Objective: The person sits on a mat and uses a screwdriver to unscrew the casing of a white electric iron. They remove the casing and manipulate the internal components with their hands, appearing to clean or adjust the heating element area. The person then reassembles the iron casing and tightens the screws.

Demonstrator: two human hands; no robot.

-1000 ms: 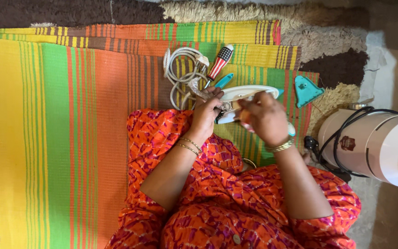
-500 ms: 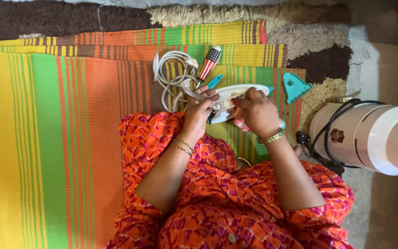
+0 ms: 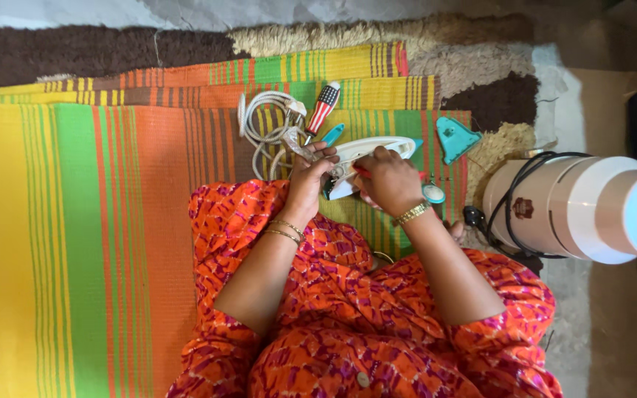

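I sit on a striped mat (image 3: 97,221) with a white and teal clothes iron (image 3: 377,149) lying on it in front of my lap. My left hand (image 3: 308,177) grips the iron's rear end, where its coiled white cord (image 3: 267,129) joins. My right hand (image 3: 388,183) rests on the iron's body, its fingers pinched around a small red tool (image 3: 361,171) that is mostly hidden. A screwdriver with a striped red, white and blue handle (image 3: 324,107) lies on the mat beside the cord.
A teal triangular plastic part (image 3: 456,138) lies right of the iron, and a small round teal dial (image 3: 433,193) lies by my right wrist. A beige cylindrical appliance (image 3: 576,210) wrapped in a black cord (image 3: 514,214) lies on its side at the right. Shaggy brown and tan rugs (image 3: 112,51) border the mat.
The view has drifted slightly, so everything sits a little further left. Both hands stay on the iron, with only small finger movements.
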